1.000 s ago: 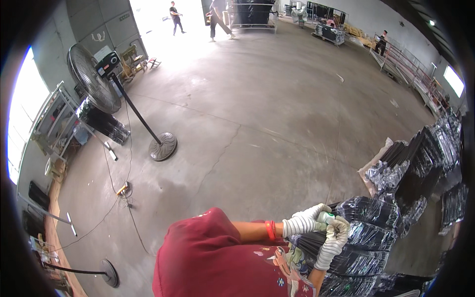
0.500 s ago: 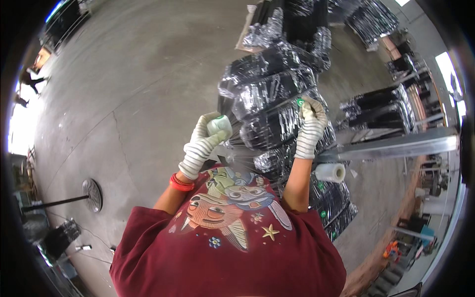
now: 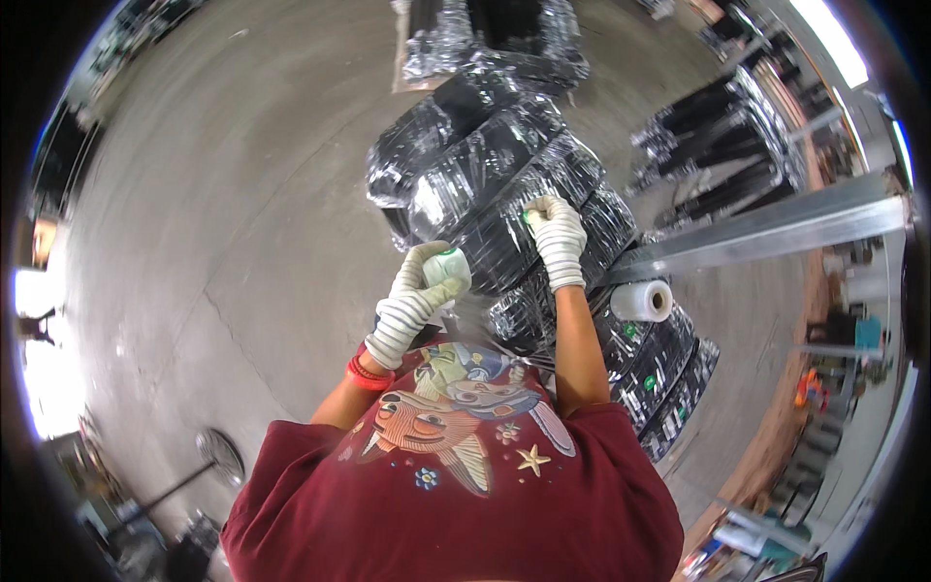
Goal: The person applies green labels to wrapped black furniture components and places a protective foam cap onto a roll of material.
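Observation:
In a striped white glove, my left hand (image 3: 412,301) is closed round a small whitish roll of labels (image 3: 448,273) with a green round label showing on its top. My right hand (image 3: 557,233), gloved alike, is over a row of black bundles (image 3: 490,165) wrapped in shiny clear film. Its fingers pinch a green round sticker (image 3: 529,216) against or just above one bundle; whether it touches is hard to tell. Nearer bundles carry similar green stickers (image 3: 650,383). A roll of clear stretch film (image 3: 642,301) lies on the bundles right of my right forearm.
A grey metal beam (image 3: 756,238) juts in from the right, close past the bundles. More film-wrapped black stacks stand at the far end (image 3: 504,34) and at the right (image 3: 722,136). On the concrete floor (image 3: 242,194) at lower left is a round-based stand (image 3: 220,456).
My view has turned, so the bundles sit farther left. My right hand has moved left with the green sticker, onto or over a bundle. The left hand still holds the label roll.

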### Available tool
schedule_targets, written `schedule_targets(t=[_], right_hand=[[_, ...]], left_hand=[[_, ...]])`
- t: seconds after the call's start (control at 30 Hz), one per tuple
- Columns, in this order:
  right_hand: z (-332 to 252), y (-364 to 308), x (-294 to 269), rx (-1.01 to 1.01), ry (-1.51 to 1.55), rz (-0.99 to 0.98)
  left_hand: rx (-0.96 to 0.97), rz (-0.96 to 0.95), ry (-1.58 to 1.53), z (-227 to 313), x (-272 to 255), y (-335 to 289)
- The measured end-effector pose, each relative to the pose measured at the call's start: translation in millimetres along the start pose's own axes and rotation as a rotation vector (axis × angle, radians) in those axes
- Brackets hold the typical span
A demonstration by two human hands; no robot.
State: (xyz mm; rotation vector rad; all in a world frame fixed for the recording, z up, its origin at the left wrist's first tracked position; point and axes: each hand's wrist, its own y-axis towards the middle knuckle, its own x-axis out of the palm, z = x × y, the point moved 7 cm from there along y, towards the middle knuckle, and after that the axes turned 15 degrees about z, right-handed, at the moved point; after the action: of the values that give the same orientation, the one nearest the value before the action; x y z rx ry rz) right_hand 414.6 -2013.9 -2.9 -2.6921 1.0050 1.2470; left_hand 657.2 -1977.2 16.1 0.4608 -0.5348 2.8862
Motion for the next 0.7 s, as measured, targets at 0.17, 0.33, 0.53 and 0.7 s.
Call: schedule_targets(t=[0.17, 0.33, 0.53, 0.7], right_hand=[[-30.1, -13.3, -6.7, -0.212, -0.245, 0.239], [-31.4, -28.7, -10.1, -0.168, -0.464, 0.468], [-27.6, -28.8, -18.0, 0.136, -0.478, 0.552], [-25.4, -26.2, -17.4, 0.217, -0.506, 0.573]], left_hand=[[-0.072, -0.183, -0.034, 19.9, 11.0, 58.9], [-0.14, -0.337, 0.028, 39.3, 25.2, 100.7], [-0.187, -0.5, 0.098, 30.7, 22.9, 124.8], [-0.134, -0.61, 0.2, 36.7, 28.7, 127.0]])
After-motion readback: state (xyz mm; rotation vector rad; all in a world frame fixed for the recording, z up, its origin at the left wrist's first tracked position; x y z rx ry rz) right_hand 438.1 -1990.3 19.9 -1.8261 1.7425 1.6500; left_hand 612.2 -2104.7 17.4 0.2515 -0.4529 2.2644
